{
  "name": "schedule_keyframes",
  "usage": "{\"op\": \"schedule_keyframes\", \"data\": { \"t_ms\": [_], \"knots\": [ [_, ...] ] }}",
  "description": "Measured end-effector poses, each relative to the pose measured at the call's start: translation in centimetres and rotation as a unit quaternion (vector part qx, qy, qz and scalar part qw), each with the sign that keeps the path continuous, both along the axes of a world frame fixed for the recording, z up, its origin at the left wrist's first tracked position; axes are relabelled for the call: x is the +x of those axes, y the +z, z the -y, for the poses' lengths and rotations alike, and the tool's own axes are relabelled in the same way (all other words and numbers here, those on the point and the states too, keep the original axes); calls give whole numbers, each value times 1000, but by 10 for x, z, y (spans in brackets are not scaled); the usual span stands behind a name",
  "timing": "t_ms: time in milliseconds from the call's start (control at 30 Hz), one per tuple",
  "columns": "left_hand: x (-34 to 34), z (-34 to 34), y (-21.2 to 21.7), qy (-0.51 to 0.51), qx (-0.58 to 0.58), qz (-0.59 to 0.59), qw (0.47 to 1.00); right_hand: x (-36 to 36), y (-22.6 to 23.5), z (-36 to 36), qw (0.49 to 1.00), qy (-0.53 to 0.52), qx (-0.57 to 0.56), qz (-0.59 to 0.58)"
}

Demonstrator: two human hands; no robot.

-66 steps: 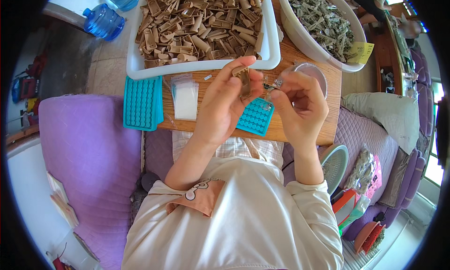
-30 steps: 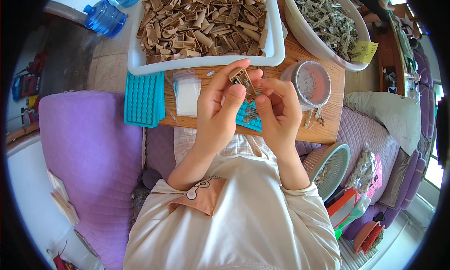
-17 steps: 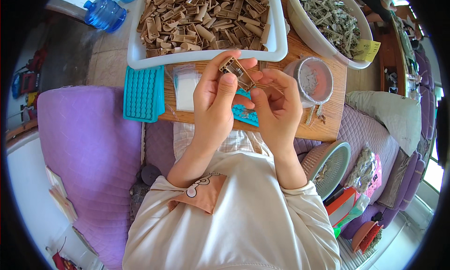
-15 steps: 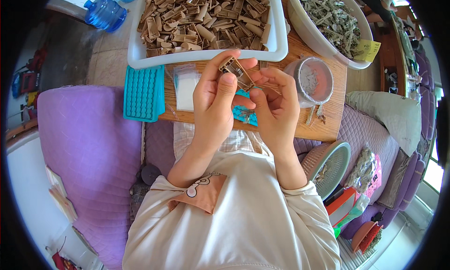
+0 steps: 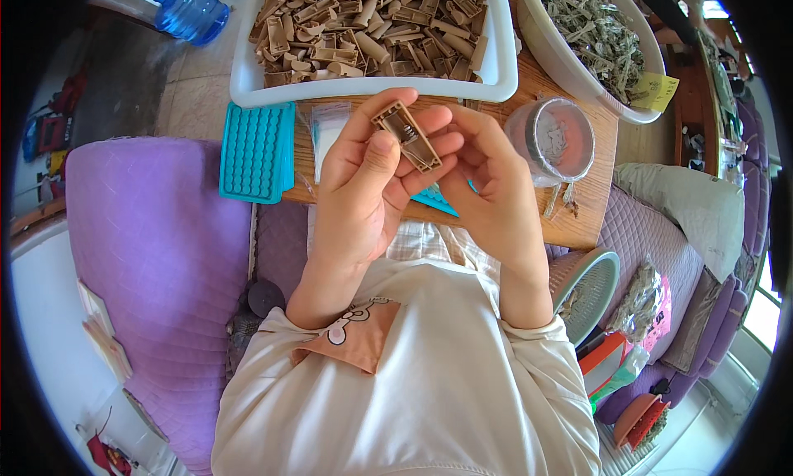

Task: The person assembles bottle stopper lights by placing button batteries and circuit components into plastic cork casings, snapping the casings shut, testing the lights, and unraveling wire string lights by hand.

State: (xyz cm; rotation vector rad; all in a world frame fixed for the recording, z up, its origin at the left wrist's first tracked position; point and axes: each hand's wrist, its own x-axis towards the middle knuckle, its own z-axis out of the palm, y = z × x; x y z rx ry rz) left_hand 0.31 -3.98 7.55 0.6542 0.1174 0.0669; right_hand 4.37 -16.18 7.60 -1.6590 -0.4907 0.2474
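My left hand (image 5: pixel 355 183) is closed round a small tan plastic case (image 5: pixel 408 136). The case is tilted, its hollow side facing up, and a metal spring shows inside. The left thumb presses on its near edge while the fingers support it from behind. Close beside the case's lower end is my right hand (image 5: pixel 496 175), its fingers curled in; whatever they may hold is hidden. Below the hands, a turquoise tray (image 5: pixel 435 198) is mostly covered by them.
A white bin (image 5: pixel 380 89) full of tan plastic pieces stands ahead. Turquoise ridged trays (image 5: pixel 257 154) lie stacked at left, near clear plastic bags (image 5: pixel 329 123). On the right are a tub (image 5: pixel 535 150) of small pieces and a basin (image 5: pixel 628 108) of wrapped parts.
The case has shifted slightly left and turned its hollow side more toward me. My right fingers have drawn back and curled beside its lower end.
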Motion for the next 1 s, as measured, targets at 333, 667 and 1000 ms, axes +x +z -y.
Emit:
{"op": "schedule_keyframes", "data": {
  "t_ms": [333,667,1000],
  "knots": [
    [-3,1,-9,125,342,64,929,6,7,-27,998,-10,9,-62],
    [-17,-38,-36,39,207,-49,976,20,-59,0,984,70,-163,31],
    [-31,-54,-51,-23,141,-115,983,0,-112,7,916,90,-293,260]
  ]
}}
